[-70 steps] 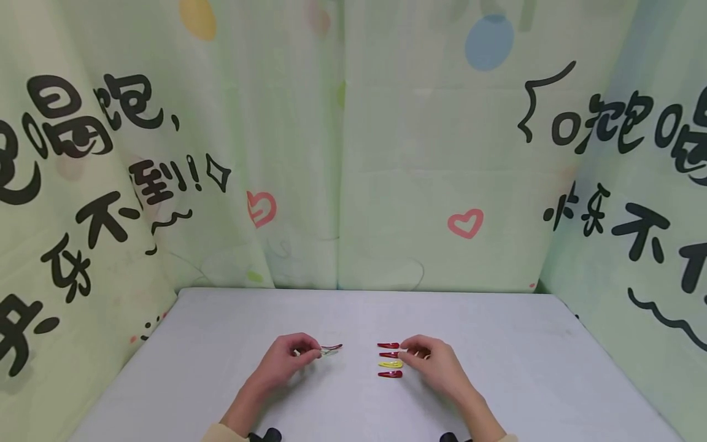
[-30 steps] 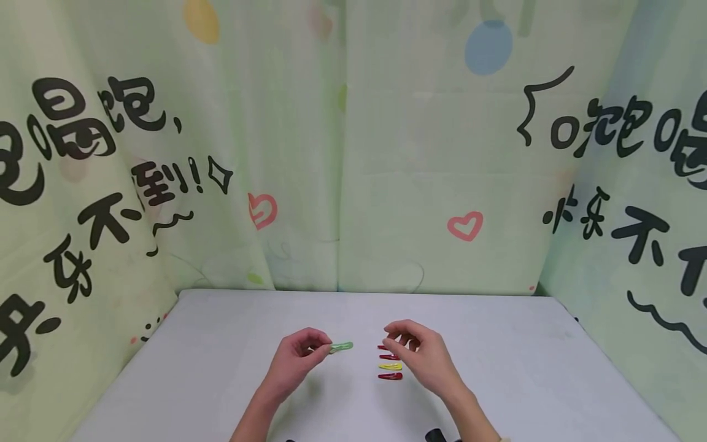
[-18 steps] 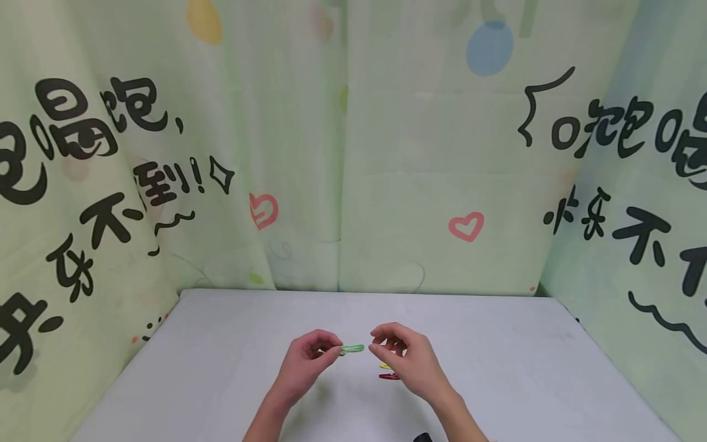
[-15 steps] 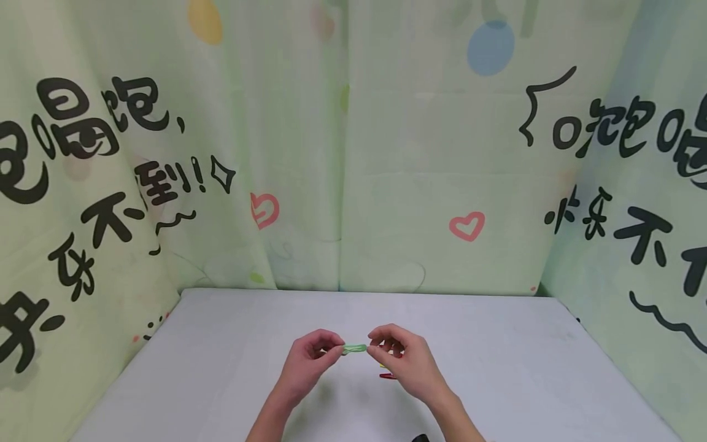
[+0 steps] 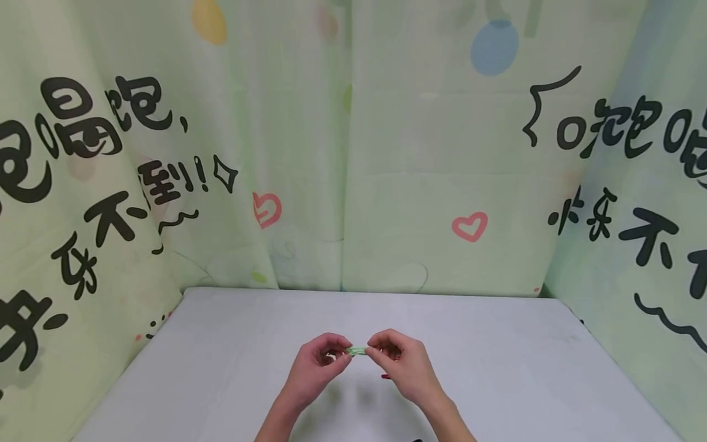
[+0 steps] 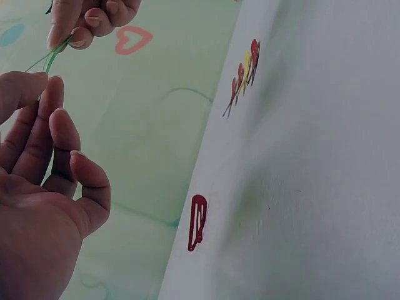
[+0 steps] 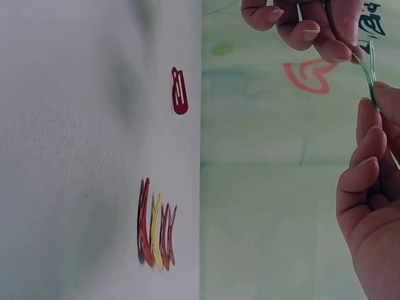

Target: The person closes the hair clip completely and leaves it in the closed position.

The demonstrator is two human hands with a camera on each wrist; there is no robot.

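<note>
A green snap hair clip (image 5: 357, 351) is held above the table between both hands. My left hand (image 5: 320, 365) pinches one end with thumb and fingers. At the other end, the right hand (image 5: 400, 362) pinches it too. The right wrist view shows the green clip (image 7: 369, 72) with its two strips spread apart, my left fingers above it and my right hand (image 7: 375, 206) below. In the left wrist view the left hand (image 6: 44, 181) fills the lower left, its other fingers loosely bent, and the right hand (image 6: 94, 19) is at the top.
A lone red hair clip (image 6: 197, 223) lies on the white table (image 5: 497, 356). Farther along is a row of red and yellow clips, with a yellow clip (image 7: 157, 234) among them; the right hand mostly hides this row in the head view. Printed curtains surround the table.
My left hand has lifted the green clip and carried it rightward. The right hand has left the row of clips, moved left and taken hold of the green clip's free end.
</note>
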